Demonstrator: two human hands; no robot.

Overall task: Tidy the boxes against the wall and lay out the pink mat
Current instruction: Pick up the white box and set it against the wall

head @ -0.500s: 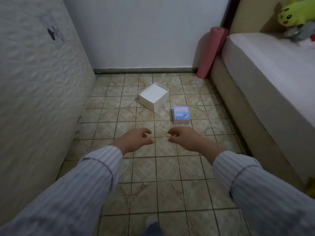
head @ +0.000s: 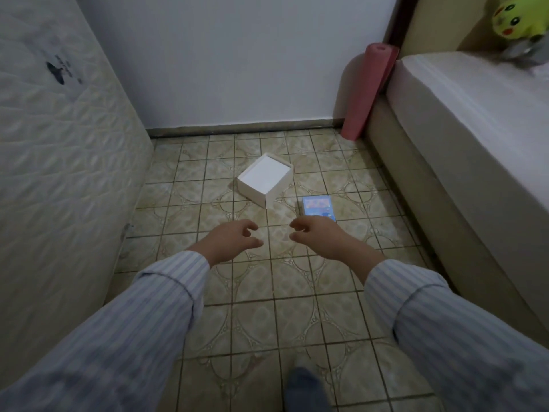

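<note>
Reaching out empty, both hands, left [head: 234, 240] and right [head: 319, 237], are held loosely spread above the floor [head: 267, 322]; the white box [head: 264, 179] and blue box [head: 318, 209] are seen just beyond.

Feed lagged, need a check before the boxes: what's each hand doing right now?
Left hand: open, fingers loosely curled, holding nothing.
Right hand: open, fingers loosely curled, holding nothing, just short of the blue box.

A home bedroom: bed [head: 463, 120] with a plush toy [head: 518, 17] along the right, spare mattress [head: 59, 162] propped on the left, tiled floor [head: 267, 292] between.
</note>
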